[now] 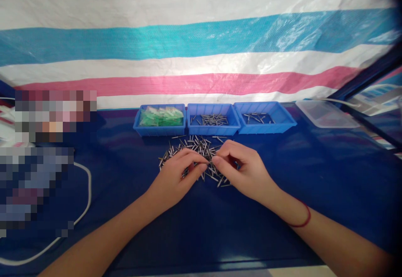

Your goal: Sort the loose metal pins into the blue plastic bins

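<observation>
A loose pile of blind rivets (196, 144), thin metal pins with silver sleeves, is spread over the dark blue tabletop. Above it, my left hand (179, 170) pinches with thumb and forefinger. My right hand (240, 166) is also in a pinch, its fingertips almost meeting the left ones. Whatever lies between the fingertips is too small to make out. Just behind the pile, the middle blue bin (213, 130) holds a heap of similar rivets (215, 120). Fewer thin pins (259, 118) lie in the right blue bin (273, 127).
Green and clear plastic packets (161, 116) fill the left blue bin (161, 131). A translucent lid (326, 114) lies at the back right. Along the left runs a white cable (90, 185), near a blurred-out area. A striped tarp (188, 38) hangs behind the table.
</observation>
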{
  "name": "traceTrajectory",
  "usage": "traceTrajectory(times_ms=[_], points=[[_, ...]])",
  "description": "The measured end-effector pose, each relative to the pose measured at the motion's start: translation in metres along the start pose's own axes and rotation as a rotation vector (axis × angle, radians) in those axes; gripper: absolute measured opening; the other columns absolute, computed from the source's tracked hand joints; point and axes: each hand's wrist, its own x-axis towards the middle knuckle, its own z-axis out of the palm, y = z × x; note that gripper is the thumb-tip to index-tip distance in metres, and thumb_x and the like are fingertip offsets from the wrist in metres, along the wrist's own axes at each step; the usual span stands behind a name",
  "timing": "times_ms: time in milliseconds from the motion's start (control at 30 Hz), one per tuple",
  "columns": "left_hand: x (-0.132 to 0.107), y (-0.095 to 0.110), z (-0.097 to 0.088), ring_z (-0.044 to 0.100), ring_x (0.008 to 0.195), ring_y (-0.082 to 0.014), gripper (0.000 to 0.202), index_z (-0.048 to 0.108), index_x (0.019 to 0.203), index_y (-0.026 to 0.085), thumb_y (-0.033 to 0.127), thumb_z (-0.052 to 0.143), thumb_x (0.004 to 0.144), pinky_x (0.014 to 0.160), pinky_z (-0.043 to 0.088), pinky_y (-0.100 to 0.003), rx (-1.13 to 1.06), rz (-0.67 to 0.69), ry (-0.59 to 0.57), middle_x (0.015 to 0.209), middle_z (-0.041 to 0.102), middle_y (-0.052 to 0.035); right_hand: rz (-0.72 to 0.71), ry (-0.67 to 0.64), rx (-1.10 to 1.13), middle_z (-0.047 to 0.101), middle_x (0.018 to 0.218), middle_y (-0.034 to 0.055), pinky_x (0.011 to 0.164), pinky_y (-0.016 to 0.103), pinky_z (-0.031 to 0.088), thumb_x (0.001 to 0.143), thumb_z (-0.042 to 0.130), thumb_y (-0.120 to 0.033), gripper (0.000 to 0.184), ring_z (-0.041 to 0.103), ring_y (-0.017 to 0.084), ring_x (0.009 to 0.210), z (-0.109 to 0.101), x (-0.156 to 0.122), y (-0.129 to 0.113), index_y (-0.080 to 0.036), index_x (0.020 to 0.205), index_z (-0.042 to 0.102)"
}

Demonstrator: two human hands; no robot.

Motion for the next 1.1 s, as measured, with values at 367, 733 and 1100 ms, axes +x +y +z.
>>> traceTrajectory(times_ms=[367, 733, 1100], points=[[0.003, -0.002, -0.020, 0.057, 0.070, -0.0119, 0.021, 0.062, 0.105, 0.018, 0.026, 0.048, 0.091, 0.070, 0.044, -0.025, 0.206, -0.080, -0.004, 0.089, 0.065, -0.0015, 0.500, 0.639, 0.765, 0.045, 0.066, -0.0051, 0.034, 0.019, 0.026, 0.077, 0.065, -0.048, 0.030, 0.031, 0.003, 0.043, -0.053, 0.040, 0.038, -0.018, 0.080, 0.065], [-0.001, -0.009, -0.016, 0.055, 0.086, -0.0199, 0.015, 0.062, 0.089, 0.019, 0.029, 0.051, 0.089, 0.073, 0.033, -0.034, 0.648, 0.031, -0.187, 0.093, 0.065, -0.0033, 0.570, 0.342, 0.688, 0.045, 0.061, -0.0043, 0.038, 0.020, 0.025, 0.075, 0.065, -0.036, 0.019, 0.033, 0.005, 0.045, -0.028, 0.030, 0.029, -0.017, 0.073, 0.064], [0.003, 0.003, -0.011, 0.057, 0.073, -0.0138, 0.011, 0.058, 0.093, 0.018, 0.025, 0.051, 0.090, 0.067, 0.041, -0.026, 0.159, -0.114, -0.016, 0.083, 0.062, -0.0003, 0.239, -0.164, 0.127, 0.054, 0.067, -0.0010, 0.050, 0.025, 0.036, 0.078, 0.065, -0.037, 0.023, 0.044, 0.010, 0.055, 0.005, 0.006, 0.010, -0.017, 0.090, 0.066]])
